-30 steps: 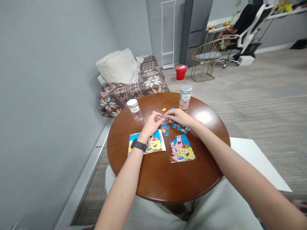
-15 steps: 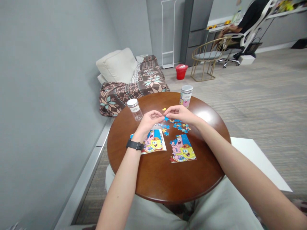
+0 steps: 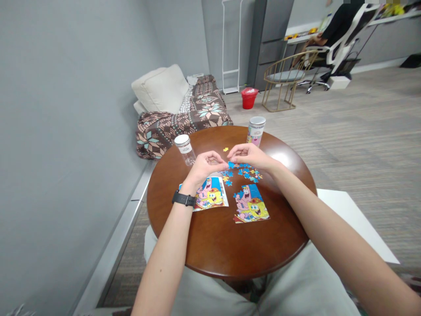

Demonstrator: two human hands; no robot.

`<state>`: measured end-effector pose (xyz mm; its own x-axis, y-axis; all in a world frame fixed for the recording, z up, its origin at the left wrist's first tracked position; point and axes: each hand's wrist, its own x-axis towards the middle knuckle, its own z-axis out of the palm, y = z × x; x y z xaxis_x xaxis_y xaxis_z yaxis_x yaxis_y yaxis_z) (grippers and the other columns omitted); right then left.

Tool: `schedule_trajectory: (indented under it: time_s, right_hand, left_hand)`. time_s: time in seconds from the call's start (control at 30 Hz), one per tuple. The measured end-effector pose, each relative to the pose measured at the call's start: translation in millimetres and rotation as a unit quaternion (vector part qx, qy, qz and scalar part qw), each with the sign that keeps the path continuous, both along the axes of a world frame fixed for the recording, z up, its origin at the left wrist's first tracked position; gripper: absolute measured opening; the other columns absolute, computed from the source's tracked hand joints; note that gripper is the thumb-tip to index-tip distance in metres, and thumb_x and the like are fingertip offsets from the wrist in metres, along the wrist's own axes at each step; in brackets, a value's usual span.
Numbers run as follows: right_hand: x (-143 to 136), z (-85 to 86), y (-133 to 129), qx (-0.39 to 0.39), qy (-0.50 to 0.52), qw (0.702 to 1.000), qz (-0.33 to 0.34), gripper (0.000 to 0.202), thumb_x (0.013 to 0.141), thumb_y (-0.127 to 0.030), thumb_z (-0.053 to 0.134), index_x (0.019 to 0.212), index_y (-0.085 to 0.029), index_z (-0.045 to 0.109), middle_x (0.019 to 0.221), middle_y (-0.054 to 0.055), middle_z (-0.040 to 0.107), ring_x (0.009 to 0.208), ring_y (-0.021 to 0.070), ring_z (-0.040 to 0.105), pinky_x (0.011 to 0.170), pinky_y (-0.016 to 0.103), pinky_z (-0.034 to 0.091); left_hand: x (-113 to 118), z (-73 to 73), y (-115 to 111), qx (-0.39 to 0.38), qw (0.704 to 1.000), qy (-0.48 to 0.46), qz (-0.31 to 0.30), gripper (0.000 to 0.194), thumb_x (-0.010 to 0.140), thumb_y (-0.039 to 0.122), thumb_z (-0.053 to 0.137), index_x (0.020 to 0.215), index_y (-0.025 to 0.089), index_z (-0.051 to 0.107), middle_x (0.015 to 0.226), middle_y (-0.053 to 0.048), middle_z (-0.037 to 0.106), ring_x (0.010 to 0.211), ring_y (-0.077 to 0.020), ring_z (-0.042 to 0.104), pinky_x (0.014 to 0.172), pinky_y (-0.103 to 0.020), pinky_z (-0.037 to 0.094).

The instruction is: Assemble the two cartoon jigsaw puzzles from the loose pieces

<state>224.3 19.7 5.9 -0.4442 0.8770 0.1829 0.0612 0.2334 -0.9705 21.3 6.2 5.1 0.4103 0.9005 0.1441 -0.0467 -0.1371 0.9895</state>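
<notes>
A small blue puzzle piece (image 3: 231,165) sits between my two hands, above the loose pieces. My left hand (image 3: 206,165), with a black watch on its wrist, pinches at the piece's left edge with thumb and forefinger. Fingers of my right hand (image 3: 248,154) curl together over the same piece from the right; their tips are partly hidden. Loose puzzle pieces (image 3: 251,174), mostly blue, lie below my right hand. Nearer me is a partly assembled cartoon puzzle (image 3: 251,204) with an uneven left edge. Left of it lies a printed picture card (image 3: 213,195), partly under my left wrist.
A clear jar with a white lid (image 3: 186,149) stands left on the round wooden table (image 3: 230,250). A second jar (image 3: 256,131) stands behind my right hand. One yellow piece (image 3: 225,149) lies apart. Beyond are a red bin (image 3: 249,97) and a seated person.
The blue piece has shifted slightly to the right and shows more clearly between my fingertips. Both hands stay almost in place; the puzzle and card have not moved.
</notes>
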Motion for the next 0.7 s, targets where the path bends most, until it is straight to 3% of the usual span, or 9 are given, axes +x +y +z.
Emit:
schedule_trajectory:
  time_s: [0.17, 0.33, 0.4, 0.5, 0.6, 0.7]
  right_hand:
    - [3, 4.2, -2, -0.019, -0.018, 0.999, 0.025, 0.029, 0.063, -0.036, 0.078, 0.081, -0.015, 0.070, 0.077, 0.003, 0.071, 0.066, 0.0124, 0.062, 0.067, 0.028, 0.049]
    - [13, 5.4, -4, -0.072, -0.142, 0.980, 0.121, 0.031, 0.063, -0.036, 0.077, 0.085, -0.014, 0.074, 0.076, 0.004, 0.072, 0.070, 0.0137, 0.064, 0.070, 0.027, 0.049]
    - [17, 4.2, -5, -0.078, -0.171, 0.972, 0.140, 0.032, 0.064, -0.034, 0.077, 0.088, -0.014, 0.075, 0.078, 0.004, 0.073, 0.071, 0.0138, 0.064, 0.071, 0.027, 0.049]
    - [19, 3.3, -6, -0.066, -0.196, 0.966, 0.156, 0.027, 0.065, -0.031, 0.075, 0.087, -0.014, 0.075, 0.077, 0.003, 0.073, 0.070, 0.0129, 0.063, 0.069, 0.025, 0.048]
    - [19, 5.4, -8, -0.064, -0.241, 0.953, 0.172, 0.023, 0.066, -0.029, 0.073, 0.083, -0.014, 0.075, 0.073, 0.002, 0.072, 0.066, 0.0121, 0.061, 0.064, 0.024, 0.047]
    - [16, 8.1, -10, -0.071, -0.283, 0.939, 0.183, 0.021, 0.064, -0.029, 0.074, 0.080, -0.015, 0.075, 0.068, 0.002, 0.070, 0.062, 0.0119, 0.059, 0.060, 0.023, 0.046]
  left_hand:
    - [1, 3.6, -4, 0.011, 0.999, 0.038, 0.007, 0.037, 0.056, 0.036, 0.083, 0.071, 0.015, 0.056, 0.071, -0.001, 0.066, 0.066, -0.0129, 0.064, 0.067, -0.027, 0.050]
    - [-2, 7.8, -7, 0.107, 0.969, 0.224, -0.006, 0.033, 0.063, 0.043, 0.077, 0.063, 0.015, 0.059, 0.059, 0.001, 0.057, 0.056, -0.0098, 0.050, 0.053, -0.021, 0.038]
    - [-4, 10.5, -8, 0.142, 0.947, 0.286, -0.043, 0.032, 0.064, 0.043, 0.076, 0.060, 0.015, 0.062, 0.053, 0.004, 0.049, 0.052, -0.0080, 0.041, 0.050, -0.021, 0.030]
    - [-5, 13.8, -12, 0.131, 0.922, 0.329, -0.159, 0.025, 0.067, 0.041, 0.074, 0.068, 0.015, 0.072, 0.045, 0.007, 0.038, 0.046, -0.0065, 0.030, 0.048, -0.023, 0.022]
    - [-3, 13.8, -14, 0.106, 0.911, 0.321, -0.237, 0.020, 0.064, 0.035, 0.075, 0.073, 0.017, 0.077, 0.043, 0.007, 0.041, 0.044, -0.0064, 0.030, 0.046, -0.023, 0.021]
    - [0, 10.6, -15, 0.094, 0.915, 0.291, -0.261, 0.018, 0.058, 0.031, 0.078, 0.073, 0.020, 0.079, 0.043, 0.006, 0.047, 0.042, -0.0064, 0.033, 0.044, -0.022, 0.022]
